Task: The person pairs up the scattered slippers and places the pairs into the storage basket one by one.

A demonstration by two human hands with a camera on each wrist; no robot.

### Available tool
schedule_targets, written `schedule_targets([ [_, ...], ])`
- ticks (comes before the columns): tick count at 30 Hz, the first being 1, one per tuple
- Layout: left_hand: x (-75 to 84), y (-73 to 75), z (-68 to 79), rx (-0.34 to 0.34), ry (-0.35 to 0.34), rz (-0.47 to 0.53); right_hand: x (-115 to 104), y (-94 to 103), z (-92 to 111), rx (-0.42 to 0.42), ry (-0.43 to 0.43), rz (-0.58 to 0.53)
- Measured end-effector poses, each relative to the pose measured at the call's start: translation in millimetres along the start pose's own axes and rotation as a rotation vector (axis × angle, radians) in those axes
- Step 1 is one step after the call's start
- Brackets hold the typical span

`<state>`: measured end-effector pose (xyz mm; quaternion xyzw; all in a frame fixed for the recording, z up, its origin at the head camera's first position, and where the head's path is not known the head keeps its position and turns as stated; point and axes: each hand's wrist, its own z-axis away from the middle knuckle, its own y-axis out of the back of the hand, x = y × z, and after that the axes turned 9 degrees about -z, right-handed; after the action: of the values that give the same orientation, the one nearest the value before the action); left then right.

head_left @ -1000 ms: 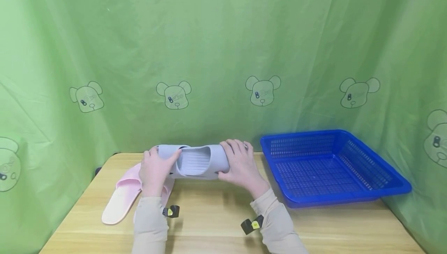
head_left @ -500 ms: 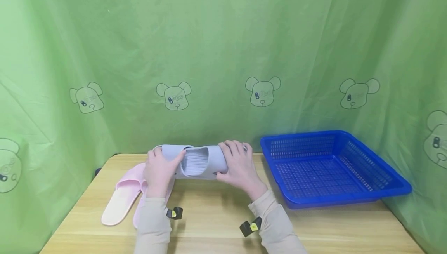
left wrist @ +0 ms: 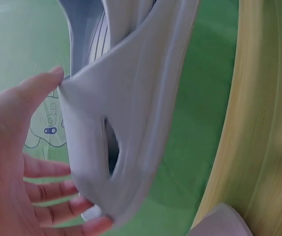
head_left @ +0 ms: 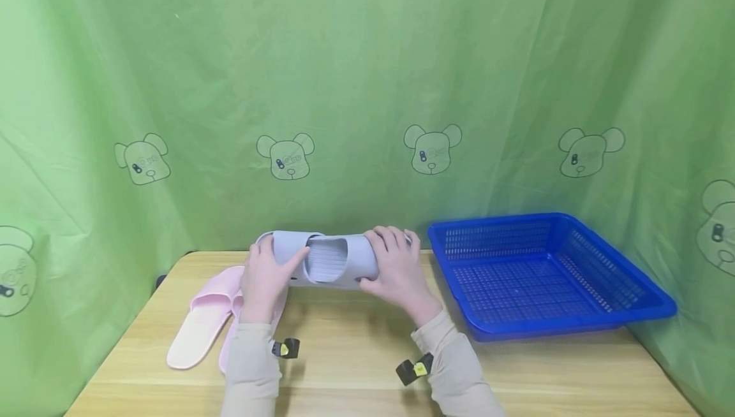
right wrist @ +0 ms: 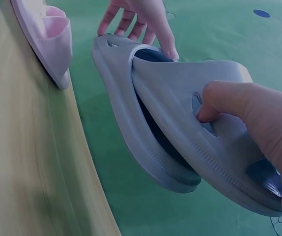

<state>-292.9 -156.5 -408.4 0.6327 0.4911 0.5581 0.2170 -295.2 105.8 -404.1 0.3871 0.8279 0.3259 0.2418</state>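
Grey slippers (head_left: 328, 261), two of them, are held between the fingers of both hands, raised above the table (head_left: 344, 353). The end on one side is gripped by the left hand (head_left: 266, 277), with the thumb (left wrist: 45, 83) set against the strap edge and the other fingers spread behind the toe. At the opposite end a grip is kept by the right hand (head_left: 397, 270): its thumb (right wrist: 232, 101) is pressed at a slot (right wrist: 196, 102) in the strap, and its fingers are bent over the top. Between the two sets of fingers the slippers are overlapped, one apparently tucked under the strap of the other, though the join is partly hidden.

Below the left fingers, and to their left, pink slippers (head_left: 217, 294) are laid on the table, one partly covered by the left wrist. To the right of the right fingers, well apart from the left ones, a blue basket (head_left: 517, 289) is placed. Beyond the fingers a green curtain (head_left: 356, 73) is hung. Both wrists are covered by pale sleeves (head_left: 249, 363).
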Motion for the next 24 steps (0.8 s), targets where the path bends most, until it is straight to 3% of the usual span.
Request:
schedule_targets([
  [4, -1.2, 0.9, -1.5, -0.019, -0.060, 0.001, 4.4, 4.2, -0.3, -0.004, -0.012, -0.005],
  [13, -3.5, -2.2, -2.6, -0.009, -0.269, -0.029, 11.9, 9.9, -0.5, -0.031, -0.024, 0.025],
  [24, -10.6, -7.3, -3.4, -0.067, -0.339, -0.045, 17.3, 14.4, 0.3, -0.019, -0.030, -0.010],
])
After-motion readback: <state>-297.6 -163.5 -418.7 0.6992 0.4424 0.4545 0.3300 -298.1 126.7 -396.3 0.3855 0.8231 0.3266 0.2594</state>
